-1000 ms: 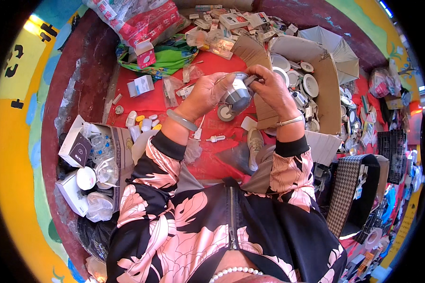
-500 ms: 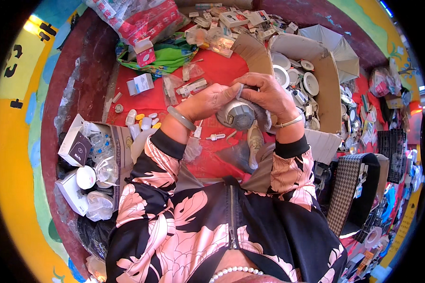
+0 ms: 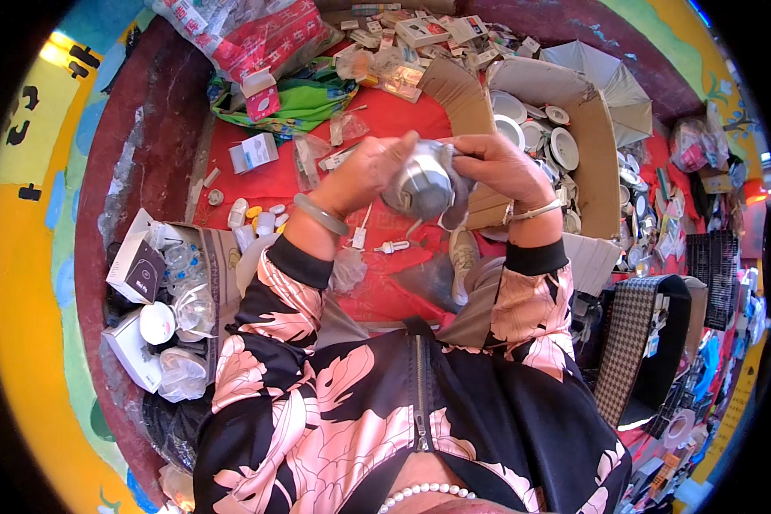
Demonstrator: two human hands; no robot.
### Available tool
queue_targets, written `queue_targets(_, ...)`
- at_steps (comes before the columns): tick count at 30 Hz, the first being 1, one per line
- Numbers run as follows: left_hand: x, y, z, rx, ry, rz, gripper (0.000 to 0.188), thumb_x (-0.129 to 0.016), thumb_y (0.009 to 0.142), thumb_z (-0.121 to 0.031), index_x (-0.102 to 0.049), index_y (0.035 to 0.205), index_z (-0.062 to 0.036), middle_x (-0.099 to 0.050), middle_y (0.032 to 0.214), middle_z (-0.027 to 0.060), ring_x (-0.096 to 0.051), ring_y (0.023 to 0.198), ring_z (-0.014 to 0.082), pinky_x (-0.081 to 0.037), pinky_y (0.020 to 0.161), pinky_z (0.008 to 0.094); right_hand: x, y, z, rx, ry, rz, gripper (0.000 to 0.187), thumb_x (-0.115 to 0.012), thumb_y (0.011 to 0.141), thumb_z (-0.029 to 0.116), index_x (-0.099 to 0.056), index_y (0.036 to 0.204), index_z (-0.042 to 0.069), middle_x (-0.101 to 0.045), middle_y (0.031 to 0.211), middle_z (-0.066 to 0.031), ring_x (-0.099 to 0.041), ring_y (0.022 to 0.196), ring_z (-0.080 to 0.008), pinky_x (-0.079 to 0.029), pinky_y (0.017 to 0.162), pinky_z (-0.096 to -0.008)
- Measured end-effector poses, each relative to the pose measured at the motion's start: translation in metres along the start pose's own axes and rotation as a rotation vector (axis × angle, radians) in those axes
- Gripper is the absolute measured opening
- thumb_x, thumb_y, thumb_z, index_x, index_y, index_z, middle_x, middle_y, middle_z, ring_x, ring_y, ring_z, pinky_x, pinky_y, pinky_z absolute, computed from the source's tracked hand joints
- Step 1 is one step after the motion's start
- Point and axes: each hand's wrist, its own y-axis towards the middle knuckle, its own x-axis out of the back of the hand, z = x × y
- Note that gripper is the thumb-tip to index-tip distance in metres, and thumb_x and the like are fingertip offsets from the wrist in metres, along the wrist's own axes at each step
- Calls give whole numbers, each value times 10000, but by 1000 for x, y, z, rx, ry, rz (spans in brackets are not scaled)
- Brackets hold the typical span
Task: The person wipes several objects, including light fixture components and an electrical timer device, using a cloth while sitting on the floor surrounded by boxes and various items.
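Above the red floor cover, my left hand (image 3: 361, 178) is closed around a grey, rounded device (image 3: 426, 187) with a faceted silver-grey end facing me. Its exact kind does not show. My right hand (image 3: 507, 170) has its fingers pinched on a grey cloth (image 3: 463, 184) pressed against the device's right side. Some fingertips of both hands are hidden or slightly blurred. Below them on the red cover lie a small white bulb-like piece (image 3: 391, 247) and a clear plastic bag (image 3: 349, 272).
To the right, a cardboard box (image 3: 593, 154) holds several round white light fittings (image 3: 564, 150). A small white-blue box (image 3: 254, 153) lies at left, near a green patterned cloth (image 3: 304, 107). A carton (image 3: 224, 265) with packages stands by my left arm.
The device has shifted slightly left and turned, showing more of its silver side. My right hand has moved a little right, and the cloth has bunched closer to the device.
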Motion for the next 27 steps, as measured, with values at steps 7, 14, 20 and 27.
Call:
queue_targets(7, 5, 0, -6, -48, -58, 0, 535, -379, 940, -452, -604, 911, 32, -601, 802, 22, -503, 734, 66, -435, 681, 225, -3, -1, -6, 107, -19, -110, 240, -546, 834, 130, -624, 996, -29, -619, 762, -31, -515, 692, -65, -448, 630, -229)
queue_targets(14, -5, 2, -1, -7, -80, 117, 515, -385, 935, -451, -595, 956, 18, -612, 868, 33, -540, 774, 91, -447, 708, 238, -22, 4, 5, 183, 83, -162, 227, -575, 825, 108, -623, 1001, -27, -652, 819, -59, -563, 742, -86, -475, 682, -254)
queue_targets(20, -9, -1, 2, -5, -44, 190, 507, -382, 938, -443, -597, 968, 16, -606, 878, 35, -524, 787, 86, -434, 712, 228, -16, 1, 13, 141, -74, -7, 249, -592, 824, 167, -625, 995, -11, -655, 816, -88, -572, 752, -93, -475, 692, -259)
queue_targets(27, 3, 1, 3, -11, -19, 37, 538, -387, 935, -455, -612, 918, 33, -600, 792, 9, -510, 727, 56, -445, 670, 228, -2, 0, -1, 97, -62, -56, 233, -569, 836, 163, -620, 972, -19, -607, 739, -18, -503, 677, -61, -449, 624, -257)
